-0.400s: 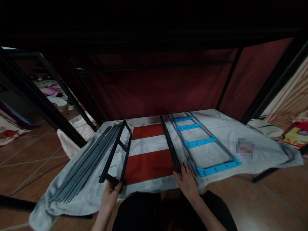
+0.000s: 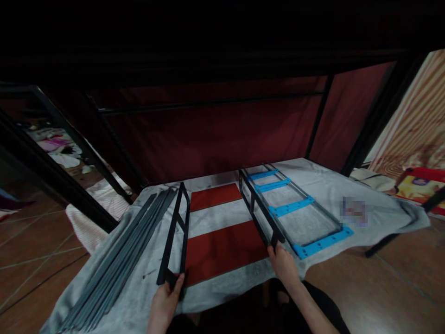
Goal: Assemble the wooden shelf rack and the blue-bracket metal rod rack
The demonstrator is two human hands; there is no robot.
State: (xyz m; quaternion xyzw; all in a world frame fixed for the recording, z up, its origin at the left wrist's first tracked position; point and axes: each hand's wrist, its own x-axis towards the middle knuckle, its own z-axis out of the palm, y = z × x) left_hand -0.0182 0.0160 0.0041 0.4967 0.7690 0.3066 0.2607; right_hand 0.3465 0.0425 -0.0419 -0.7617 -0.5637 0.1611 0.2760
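Left grip (image 2: 166,299) clasps black frame (image 2: 170,233), left of large red board (image 2: 227,253) | right grip (image 2: 284,265) clasps second frame (image 2: 261,205), right of board | rods (image 2: 121,262) lie farther left

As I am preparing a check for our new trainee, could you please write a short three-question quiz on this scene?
1. Counting: how many blue crosspieces are in view?

2. True or false: the left grip and the right grip are at the near ends of two different black frames.

3. Multiple choice: what lies on the cloth between those two frames?
A) Grey rods
B) Red boards
C) Blue crosspieces

Key: 1. Four. 2. True. 3. B.
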